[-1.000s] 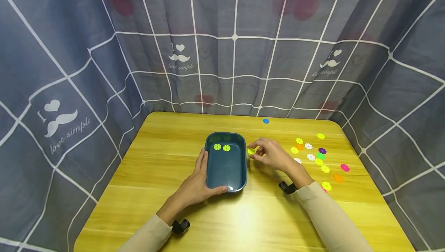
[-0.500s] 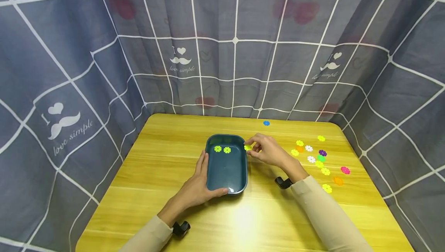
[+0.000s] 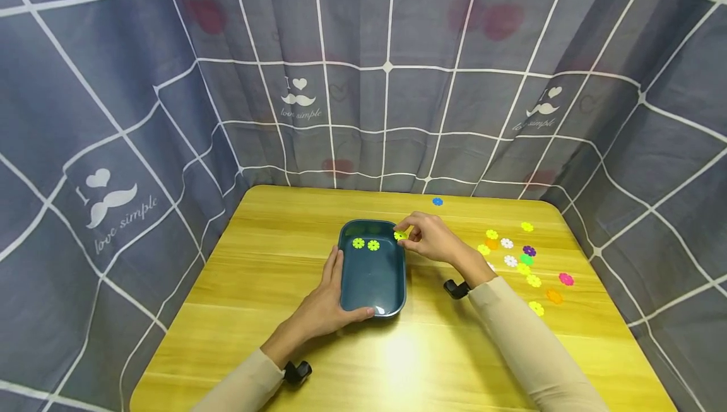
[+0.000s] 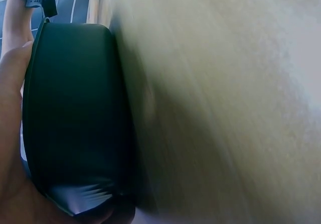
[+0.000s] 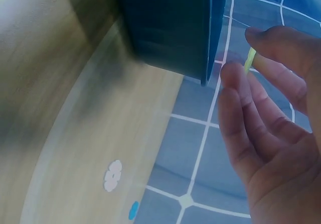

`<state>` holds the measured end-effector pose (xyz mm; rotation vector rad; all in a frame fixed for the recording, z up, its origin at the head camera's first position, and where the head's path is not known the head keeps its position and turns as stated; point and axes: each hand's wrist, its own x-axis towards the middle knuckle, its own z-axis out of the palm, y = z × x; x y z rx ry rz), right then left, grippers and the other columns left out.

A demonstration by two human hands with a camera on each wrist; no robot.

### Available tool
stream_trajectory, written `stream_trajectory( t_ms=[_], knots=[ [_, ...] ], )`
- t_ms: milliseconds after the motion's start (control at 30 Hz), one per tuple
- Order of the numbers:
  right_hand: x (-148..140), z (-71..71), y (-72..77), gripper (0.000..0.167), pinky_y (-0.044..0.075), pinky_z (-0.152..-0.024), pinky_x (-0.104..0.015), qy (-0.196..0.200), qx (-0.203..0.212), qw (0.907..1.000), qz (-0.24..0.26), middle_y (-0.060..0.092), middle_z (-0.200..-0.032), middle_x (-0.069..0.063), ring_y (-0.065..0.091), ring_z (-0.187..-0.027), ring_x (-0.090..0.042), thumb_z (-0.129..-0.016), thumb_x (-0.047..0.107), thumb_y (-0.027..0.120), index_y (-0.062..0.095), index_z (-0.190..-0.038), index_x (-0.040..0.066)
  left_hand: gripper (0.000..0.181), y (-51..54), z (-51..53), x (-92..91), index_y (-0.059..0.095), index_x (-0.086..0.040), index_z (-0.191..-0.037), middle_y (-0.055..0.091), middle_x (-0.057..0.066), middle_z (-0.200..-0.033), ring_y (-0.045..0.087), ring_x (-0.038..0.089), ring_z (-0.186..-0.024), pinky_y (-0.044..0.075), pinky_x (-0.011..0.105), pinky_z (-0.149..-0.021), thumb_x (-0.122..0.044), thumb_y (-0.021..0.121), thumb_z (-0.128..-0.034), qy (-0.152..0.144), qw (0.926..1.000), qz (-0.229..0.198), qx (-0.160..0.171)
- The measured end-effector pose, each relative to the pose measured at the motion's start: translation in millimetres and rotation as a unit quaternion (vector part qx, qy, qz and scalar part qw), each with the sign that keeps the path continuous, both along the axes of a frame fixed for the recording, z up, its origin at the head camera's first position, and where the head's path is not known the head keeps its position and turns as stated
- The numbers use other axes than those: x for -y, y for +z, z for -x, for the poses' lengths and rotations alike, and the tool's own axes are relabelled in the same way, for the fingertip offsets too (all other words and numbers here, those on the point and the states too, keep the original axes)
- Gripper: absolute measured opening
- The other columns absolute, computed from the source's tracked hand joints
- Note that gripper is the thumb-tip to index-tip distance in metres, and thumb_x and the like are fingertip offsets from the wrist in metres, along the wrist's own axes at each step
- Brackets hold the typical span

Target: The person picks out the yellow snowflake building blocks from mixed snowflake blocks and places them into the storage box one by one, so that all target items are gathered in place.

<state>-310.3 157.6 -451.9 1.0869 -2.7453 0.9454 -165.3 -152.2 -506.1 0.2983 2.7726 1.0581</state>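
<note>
Snowflake disc pinched in right hand at far-right rim of blue tray, 2 yellow discs inside leftward, left hand gripping tray's left

Pinched flower is partly covered by right hand. White flower is mostly hidden by right forearm. Left wrist view: left hand cut off, table blurred. Tray cut off, right wrist view.

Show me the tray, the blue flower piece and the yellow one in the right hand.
Tray (image 3: 372, 282): head view, on its bare floor.
Blue flower piece (image 3: 437, 201): head view, on its middle.
Yellow flower piece (image 3: 400, 235) in the right hand (image 3: 433, 238): head view, on its visible face.
</note>
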Motion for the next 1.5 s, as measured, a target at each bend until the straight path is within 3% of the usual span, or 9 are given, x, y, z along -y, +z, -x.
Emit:
stream_trajectory(
  t_ms=[267,567,867,1500],
  knots=[
    [2.7,10.5,0.6,0.033,0.067,-0.081,-0.032,0.006,0.001,1.0000,-0.007,0.082,-0.122,-0.012,0.081,-0.088,-0.019,-0.101,0.014,0.093,0.085,-0.132,0.005,0.154,1.7,2.4,0.3,-0.003,-0.013,-0.189,-0.011,0.008,-0.199,0.058,0.054,-0.158,0.066,0.067,-0.104,-0.081,0.090,-0.0871,0.000,1.0000,0.006,-0.007],
    [9.2,19.4,4.1,0.034,0.070,-0.086,-0.042,0.019,-0.005,0.9995,-0.025,0.084,-0.127,-0.011,0.081,-0.088,-0.015,-0.102,0.016,0.092,0.085,-0.134,0.007,0.154,2.4,2.3,4.7,-0.004,-0.014,-0.189,-0.012,0.005,-0.199,0.060,0.054,-0.157,0.067,0.066,-0.104,-0.078,0.092,-0.0872,0.005,0.9999,0.008,-0.006],
    [9.7,24.7,2.9,0.033,0.067,-0.083,-0.036,0.020,-0.018,0.9984,-0.049,0.085,-0.126,-0.010,0.082,-0.091,-0.019,-0.102,0.017,0.093,0.086,-0.133,0.008,0.155,2.2,2.2,2.3,-0.003,-0.013,-0.189,-0.012,0.003,-0.199,0.061,0.052,-0.156,0.065,0.067,-0.108,-0.083,0.090,-0.0860,-0.003,0.9999,0.013,-0.001],
    [13.4,30.4,-0.3,0.030,0.067,-0.088,-0.040,0.027,-0.008,0.9976,-0.064,0.085,-0.124,-0.010,0.080,-0.095,-0.028,-0.101,0.014,0.091,0.087,-0.131,0.008,0.155,2.1,0.1,-1.3,-0.003,-0.014,-0.189,-0.013,0.002,-0.199,0.060,0.051,-0.158,0.065,0.066,-0.106,-0.083,0.090,-0.0858,0.000,0.9999,0.012,0.001]
  ],
)
